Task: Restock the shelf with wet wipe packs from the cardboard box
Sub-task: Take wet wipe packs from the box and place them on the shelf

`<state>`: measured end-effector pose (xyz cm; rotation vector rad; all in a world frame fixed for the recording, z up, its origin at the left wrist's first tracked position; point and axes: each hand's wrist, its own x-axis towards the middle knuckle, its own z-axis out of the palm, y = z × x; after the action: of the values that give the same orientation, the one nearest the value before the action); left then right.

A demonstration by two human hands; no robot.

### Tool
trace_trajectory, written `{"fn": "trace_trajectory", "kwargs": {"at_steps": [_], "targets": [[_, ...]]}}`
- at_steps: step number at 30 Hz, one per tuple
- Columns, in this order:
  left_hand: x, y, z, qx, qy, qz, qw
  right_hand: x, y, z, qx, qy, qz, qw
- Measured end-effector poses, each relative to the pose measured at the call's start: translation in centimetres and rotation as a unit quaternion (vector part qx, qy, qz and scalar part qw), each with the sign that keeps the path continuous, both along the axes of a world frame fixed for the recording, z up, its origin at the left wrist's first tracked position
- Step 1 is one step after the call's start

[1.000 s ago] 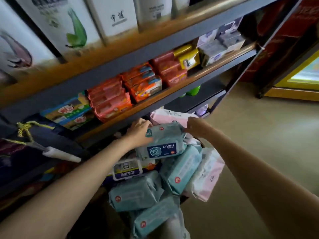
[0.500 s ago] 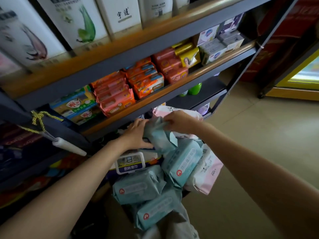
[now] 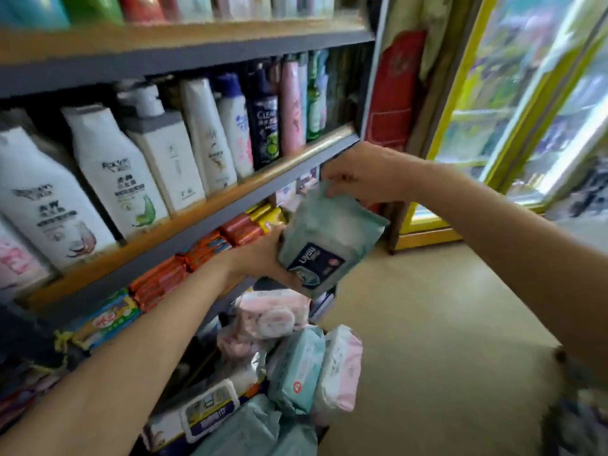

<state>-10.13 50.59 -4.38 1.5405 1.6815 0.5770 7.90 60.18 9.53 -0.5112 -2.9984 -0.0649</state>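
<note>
I hold a teal wet wipe pack [image 3: 332, 238] with a dark blue label up in the air, in front of the shelf's right end. My left hand [image 3: 263, 258] grips its lower left side from beneath. My right hand [image 3: 362, 174] pinches its top edge. Below, several more teal and pink wet wipe packs [image 3: 296, 366] lie heaped where the box stands; the cardboard box itself is hidden under them. The shelf board [image 3: 210, 205] carries soap packs behind the held pack.
White and coloured shampoo bottles [image 3: 141, 166] line the upper shelf. Orange and red soap packs [image 3: 200, 251] fill the shelf below. A glass-door fridge with a yellow frame [image 3: 493, 126] stands at the right. Beige floor [image 3: 427, 340] spreads to the right of the heap.
Both hands have lifted the teal pack up from the heap to shelf height and turned it upright. My view has swung upward.
</note>
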Motion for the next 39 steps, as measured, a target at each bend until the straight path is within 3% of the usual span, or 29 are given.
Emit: {"fn": "trace_trajectory", "kwargs": {"at_steps": [7,14,17,20,24,33,39], "targets": [[15.0,12.7,6.4,0.117,-0.078,-0.068,0.988,18.1,5.8,6.9,0.09,0.089,-0.261,0.957],[37.4,24.9,11.7,0.21,-0.192,-0.177,0.942,36.6,8.3,14.5,0.243,0.062,-0.419,0.873],[47.1,27.6,15.0,0.241,-0.267,-0.216,0.908,43.7,8.1,17.4,0.31,0.061,-0.499,0.807],[55.8,29.7,19.4,0.294,-0.309,-0.262,0.866,50.7,7.6,20.0,0.389,0.103,-0.584,0.705],[65.7,32.1,25.0,0.354,-0.297,-0.376,0.803,59.0,5.9,23.2,0.427,0.121,-0.682,0.582],[83.6,36.1,32.5,0.363,-0.192,-0.631,0.658,69.6,3.0,20.9,0.387,0.146,-0.813,0.411],[93.0,36.0,33.6,0.365,-0.119,-0.714,0.585,75.3,2.3,20.2,0.333,0.166,-0.876,0.308]]}}
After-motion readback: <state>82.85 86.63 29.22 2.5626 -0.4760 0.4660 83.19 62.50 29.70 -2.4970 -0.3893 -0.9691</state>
